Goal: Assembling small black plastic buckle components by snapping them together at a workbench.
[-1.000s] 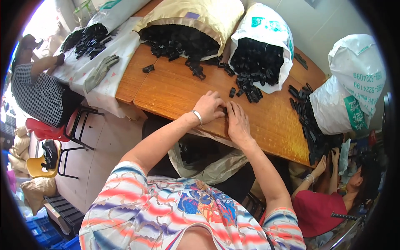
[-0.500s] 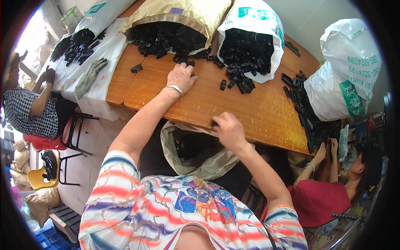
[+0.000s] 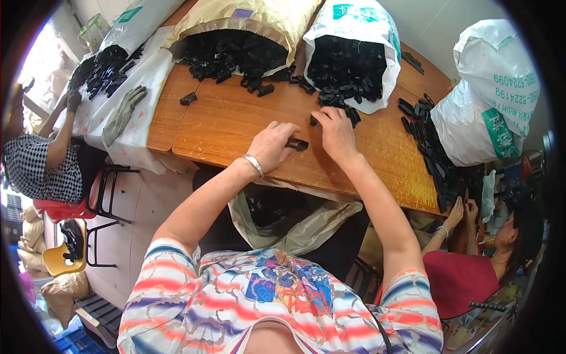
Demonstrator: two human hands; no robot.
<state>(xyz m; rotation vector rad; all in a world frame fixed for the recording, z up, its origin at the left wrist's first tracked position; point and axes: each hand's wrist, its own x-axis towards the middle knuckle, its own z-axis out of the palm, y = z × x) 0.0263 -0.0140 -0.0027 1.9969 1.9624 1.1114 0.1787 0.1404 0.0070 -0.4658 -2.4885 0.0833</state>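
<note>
My left hand (image 3: 273, 146) is closed on a small black plastic part (image 3: 298, 144), held low above the wooden table (image 3: 230, 121) near its front edge. To its right, my right hand (image 3: 337, 134) reaches forward with its fingers curled round another small black plastic piece (image 3: 313, 120), partly hidden by the fingertips. Just beyond lies the spill of black pieces from a white sack (image 3: 386, 88). A tan sack (image 3: 283, 17) full of larger black parts (image 3: 233, 50) lies open at the far left. Below the table edge, an open beige sack (image 3: 239, 218) in front of me contains dark pieces.
One loose black part (image 3: 188, 98) lies on the left of the table. Long black strips (image 3: 427, 150) are heaped by upright white sacks (image 3: 471, 127) at right. One co-worker (image 3: 460, 277) handles strips there; another (image 3: 47, 165) sits at left near a grey glove (image 3: 124, 115).
My left hand has drawn back from the tan sack with a black part. My right hand has moved from above the beige sack forward to the pieces by the white sack.
</note>
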